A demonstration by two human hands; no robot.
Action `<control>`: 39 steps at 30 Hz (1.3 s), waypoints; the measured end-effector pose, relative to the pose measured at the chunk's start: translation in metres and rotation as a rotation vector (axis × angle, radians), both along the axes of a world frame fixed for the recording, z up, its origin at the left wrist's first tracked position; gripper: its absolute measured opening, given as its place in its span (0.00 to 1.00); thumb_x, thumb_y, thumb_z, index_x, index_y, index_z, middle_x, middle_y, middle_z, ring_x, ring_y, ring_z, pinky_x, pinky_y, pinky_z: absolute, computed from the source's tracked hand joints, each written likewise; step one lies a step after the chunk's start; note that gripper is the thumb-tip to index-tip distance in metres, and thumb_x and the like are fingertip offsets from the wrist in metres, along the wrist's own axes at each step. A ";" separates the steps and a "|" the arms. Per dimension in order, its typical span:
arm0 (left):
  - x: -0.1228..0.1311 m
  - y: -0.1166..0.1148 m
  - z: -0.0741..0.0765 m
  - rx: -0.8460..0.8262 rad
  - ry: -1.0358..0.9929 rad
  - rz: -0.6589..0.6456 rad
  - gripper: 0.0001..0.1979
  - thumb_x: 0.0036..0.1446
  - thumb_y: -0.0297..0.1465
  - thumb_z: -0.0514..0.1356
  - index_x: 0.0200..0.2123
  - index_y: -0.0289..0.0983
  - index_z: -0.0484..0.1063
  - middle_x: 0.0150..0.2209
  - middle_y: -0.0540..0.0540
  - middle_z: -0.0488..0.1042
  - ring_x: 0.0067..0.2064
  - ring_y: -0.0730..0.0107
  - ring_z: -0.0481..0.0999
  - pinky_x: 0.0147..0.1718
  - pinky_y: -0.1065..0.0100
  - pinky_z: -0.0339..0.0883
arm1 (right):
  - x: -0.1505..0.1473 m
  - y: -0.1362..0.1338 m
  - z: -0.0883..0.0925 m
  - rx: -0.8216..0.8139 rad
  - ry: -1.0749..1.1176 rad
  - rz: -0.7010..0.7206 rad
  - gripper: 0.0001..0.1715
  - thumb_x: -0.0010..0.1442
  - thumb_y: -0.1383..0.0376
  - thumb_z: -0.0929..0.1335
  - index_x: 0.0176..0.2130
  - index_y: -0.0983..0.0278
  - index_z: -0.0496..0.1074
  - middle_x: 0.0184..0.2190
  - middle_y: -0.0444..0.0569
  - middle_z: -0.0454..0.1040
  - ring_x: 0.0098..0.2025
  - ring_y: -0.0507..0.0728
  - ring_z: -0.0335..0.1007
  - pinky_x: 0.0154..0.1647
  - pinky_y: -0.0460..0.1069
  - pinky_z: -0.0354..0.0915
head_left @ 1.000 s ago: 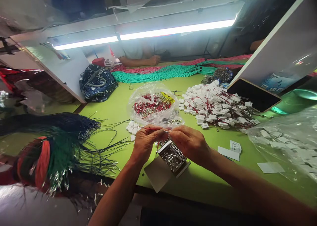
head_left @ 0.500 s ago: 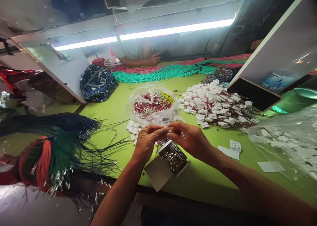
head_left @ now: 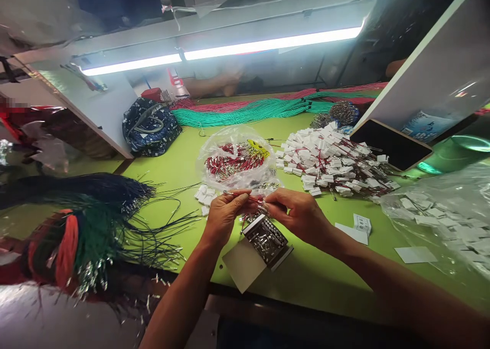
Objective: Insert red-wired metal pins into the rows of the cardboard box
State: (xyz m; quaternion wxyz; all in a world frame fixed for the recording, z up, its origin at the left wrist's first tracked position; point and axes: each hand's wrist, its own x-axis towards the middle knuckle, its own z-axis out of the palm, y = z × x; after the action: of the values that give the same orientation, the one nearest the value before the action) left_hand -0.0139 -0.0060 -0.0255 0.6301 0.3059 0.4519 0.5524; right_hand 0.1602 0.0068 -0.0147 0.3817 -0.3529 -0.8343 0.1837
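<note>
Between thumb and fingertips my left hand [head_left: 224,216] pinches a short red wire [head_left: 254,199], whose metal tip sticks out to the left. My right hand [head_left: 300,211] is closed at the wire's other end, its fingertips pinched together there; any small part between them is too small to make out. Just below both hands sits an open little box [head_left: 254,226] of small metal parts [head_left: 268,243], its pale flap [head_left: 245,267] folded out toward me. Behind the hands lies a clear plastic bag [head_left: 209,145] of red wires [head_left: 235,163] with metal ends.
White connectors with red wires [head_left: 325,157] form a heap at right, beside a phone [head_left: 392,144] and a clear bag of white pieces [head_left: 451,221]. Dark wires [head_left: 95,191] lie left. Green wires [head_left: 237,115] cross the back, where a person's blurred arm [head_left: 214,85] shows.
The red wire's metal tip now shows past my left fingers. My right fingers have curled in tighter at the other end. The other person's arm has moved and is blurred.
</note>
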 end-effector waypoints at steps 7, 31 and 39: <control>-0.015 0.006 0.007 0.031 0.011 -0.012 0.18 0.39 0.33 0.70 0.36 0.34 0.76 0.34 0.44 0.79 0.31 0.70 0.77 0.35 0.67 0.71 | 0.013 0.019 0.000 -0.273 0.014 0.015 0.09 0.58 0.65 0.65 0.30 0.64 0.74 0.26 0.45 0.75 0.27 0.51 0.68 0.28 0.45 0.61; -0.037 0.006 0.020 0.310 0.779 0.195 0.11 0.50 0.36 0.62 0.35 0.36 0.77 0.28 0.49 0.77 0.29 0.73 0.72 0.31 0.71 0.66 | -0.023 -0.022 0.004 -0.015 -0.949 0.346 0.08 0.60 0.72 0.65 0.34 0.65 0.74 0.34 0.52 0.75 0.39 0.57 0.67 0.35 0.50 0.55; -0.033 0.052 0.044 0.239 1.811 -0.164 0.13 0.58 0.28 0.52 0.36 0.38 0.77 0.39 0.43 0.79 0.42 0.64 0.75 0.43 0.66 0.65 | -0.022 -0.021 0.001 -0.012 -0.973 0.342 0.08 0.60 0.72 0.64 0.34 0.65 0.74 0.34 0.52 0.74 0.41 0.58 0.67 0.36 0.51 0.56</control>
State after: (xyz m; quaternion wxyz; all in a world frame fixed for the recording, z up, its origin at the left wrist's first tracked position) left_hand -0.0473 0.0462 0.0187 0.0364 0.7164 0.6898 0.0983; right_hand 0.1377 -0.0144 -0.0136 -0.0883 -0.2580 -0.9600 0.0629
